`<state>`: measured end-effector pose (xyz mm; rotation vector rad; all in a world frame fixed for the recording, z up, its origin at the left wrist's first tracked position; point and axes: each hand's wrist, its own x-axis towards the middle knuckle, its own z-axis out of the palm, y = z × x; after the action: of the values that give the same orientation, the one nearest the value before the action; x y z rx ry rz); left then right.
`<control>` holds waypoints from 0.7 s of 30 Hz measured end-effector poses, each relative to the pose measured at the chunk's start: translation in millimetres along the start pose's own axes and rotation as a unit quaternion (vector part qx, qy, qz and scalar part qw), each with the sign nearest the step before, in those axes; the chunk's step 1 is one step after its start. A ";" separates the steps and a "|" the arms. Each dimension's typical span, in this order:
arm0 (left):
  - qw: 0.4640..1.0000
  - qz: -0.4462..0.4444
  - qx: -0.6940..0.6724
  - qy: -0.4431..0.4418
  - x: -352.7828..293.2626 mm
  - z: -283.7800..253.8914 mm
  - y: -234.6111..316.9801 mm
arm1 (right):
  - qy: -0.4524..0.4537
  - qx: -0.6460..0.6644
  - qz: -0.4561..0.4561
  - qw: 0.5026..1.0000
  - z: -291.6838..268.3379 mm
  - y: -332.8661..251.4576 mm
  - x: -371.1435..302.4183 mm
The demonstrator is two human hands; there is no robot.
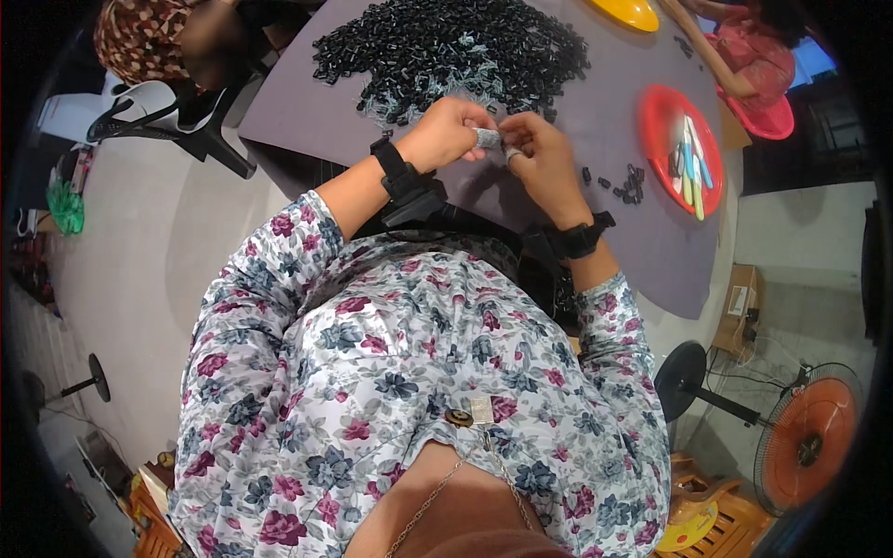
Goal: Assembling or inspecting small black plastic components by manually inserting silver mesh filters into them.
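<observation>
My left hand (449,133) pinches a small grey piece (487,138) between its fingertips over the dark table (642,246). My right hand (542,158) meets it from the right, fingers curled at the same piece, with a pale band on one finger. Both wrists wear black straps. Just beyond my hands lies a big heap of small black parts (456,51) mixed with thin grey threads. A few loose black parts (625,186) lie to the right of my right hand.
A red plate (662,121) with coloured sticks sits at the right. A yellow dish (625,11) is at the far edge. Other people sit at the far left and far right. A black chair (177,126) stands left; an orange fan (807,437) on the floor lower right.
</observation>
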<state>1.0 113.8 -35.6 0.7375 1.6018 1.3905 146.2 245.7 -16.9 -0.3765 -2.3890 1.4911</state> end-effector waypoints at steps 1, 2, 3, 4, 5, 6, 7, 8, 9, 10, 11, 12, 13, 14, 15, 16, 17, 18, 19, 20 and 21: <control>1.000 -0.002 -0.001 0.001 -2.3 -2.3 1.6 | 0.004 0.019 0.012 1.000 -1.2 0.4 0.3; 1.000 -0.004 -0.002 0.002 -4.0 -4.0 2.3 | 0.009 0.038 0.024 0.999 -1.9 1.0 0.6; 1.000 -0.009 -0.012 -0.005 -4.9 -4.8 2.7 | 0.009 0.051 0.018 0.999 -2.0 2.4 1.1; 1.000 -0.015 -0.023 -0.013 -5.5 -5.3 2.9 | 0.010 0.063 0.011 0.998 -1.8 4.8 1.2; 0.999 -0.020 -0.033 -0.020 -5.6 -5.7 2.9 | 0.010 0.076 0.004 0.997 -1.5 7.1 1.4; 0.998 -0.017 -0.040 -0.033 -5.4 -6.5 2.4 | 0.017 0.087 -0.006 0.996 -0.5 8.6 2.0; 0.998 -0.015 -0.047 -0.047 -4.4 -7.6 1.3 | 0.025 0.099 -0.016 0.995 1.0 9.9 2.7; 0.997 -0.012 -0.054 -0.060 -3.6 -8.5 0.3 | 0.032 0.110 -0.027 0.993 1.9 10.3 3.1; 0.995 -0.003 -0.061 -0.077 -3.4 -9.6 -1.0 | 0.030 0.115 -0.023 0.993 1.9 9.7 3.2; 0.993 0.007 -0.069 -0.094 -3.4 -10.8 -2.3 | 0.027 0.121 -0.019 0.992 1.7 8.6 3.5; 0.991 0.017 -0.076 -0.111 -3.5 -11.4 -2.9 | 0.025 0.126 -0.015 0.992 1.6 7.8 3.7; 0.991 0.023 -0.065 -0.112 -3.9 -10.9 -2.6 | 0.020 0.133 -0.018 0.991 1.4 7.4 3.5; 0.992 0.029 -0.055 -0.112 -5.0 -10.1 -2.1 | 0.014 0.141 -0.021 0.990 1.2 6.9 3.1; 0.992 0.035 -0.044 -0.113 -5.5 -9.7 -1.7 | 0.009 0.149 -0.025 0.989 1.1 6.4 2.7; 0.993 0.029 -0.046 -0.105 -5.4 -10.1 -1.9 | 0.010 0.138 -0.020 0.990 0.7 6.0 2.2; 0.994 0.022 -0.048 -0.096 -5.0 -10.6 -2.0 | 0.010 0.127 -0.015 0.992 -0.4 5.8 1.6; 0.995 0.016 -0.049 -0.088 -4.9 -11.0 -2.2 | 0.011 0.117 -0.010 0.993 -1.6 5.9 1.3; 0.993 -0.004 -0.091 -0.074 -5.9 -10.8 -1.2 | 0.015 0.126 -0.013 0.992 -2.8 8.8 1.5; 0.989 -0.024 -0.133 -0.059 -8.2 -10.6 0.3 | 0.019 0.135 -0.016 0.991 -3.6 13.6 2.0; 0.983 -0.044 -0.174 -0.045 -9.5 -11.0 1.0 | 0.023 0.144 -0.019 0.989 -4.1 16.2 2.2; 0.974 -0.050 -0.215 -0.042 -9.0 -13.2 -2.0 | 0.021 0.151 -0.019 0.988 -3.3 14.7 1.7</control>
<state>-6.5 99.6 -35.4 0.4441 1.1947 1.5399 146.9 255.4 -28.6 -0.2869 -2.0810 1.7734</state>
